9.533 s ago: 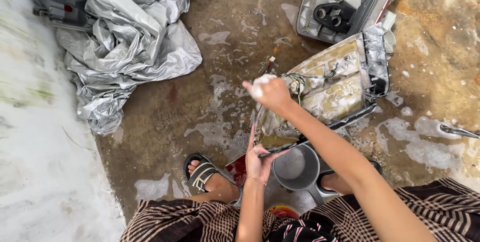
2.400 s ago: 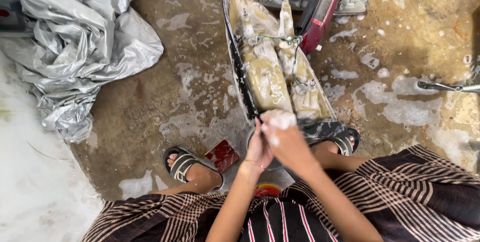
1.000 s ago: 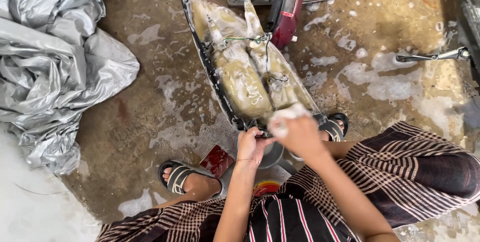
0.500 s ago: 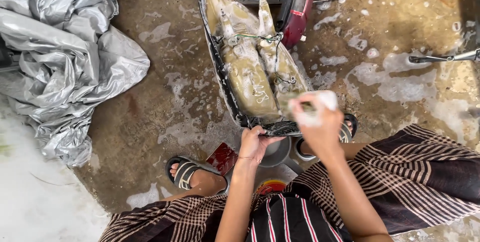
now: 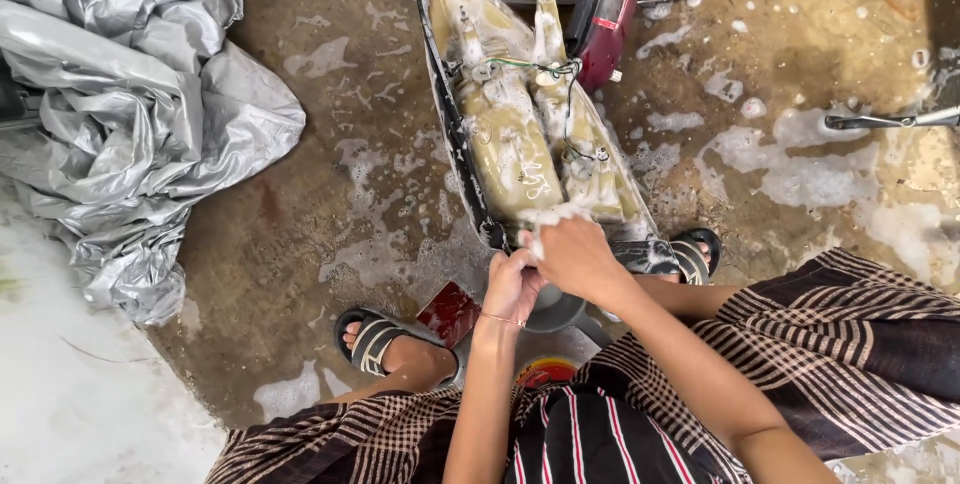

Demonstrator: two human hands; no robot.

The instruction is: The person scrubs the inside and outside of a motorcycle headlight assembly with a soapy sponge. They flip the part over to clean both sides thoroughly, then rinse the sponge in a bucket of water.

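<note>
A soapy white cloth is gripped in the right hand, fingers closed around it. The cloth is pressed on the near end of a long, dirty panel covered in foam. Just left of that grip, the panel's near edge is held by the left hand, fingers curled on it. Under both hands a grey bowl is seen. Far to the left, a crumpled silver cover lies on the wet floor.

Crumpled silver tarp, striped brown cloth
</note>
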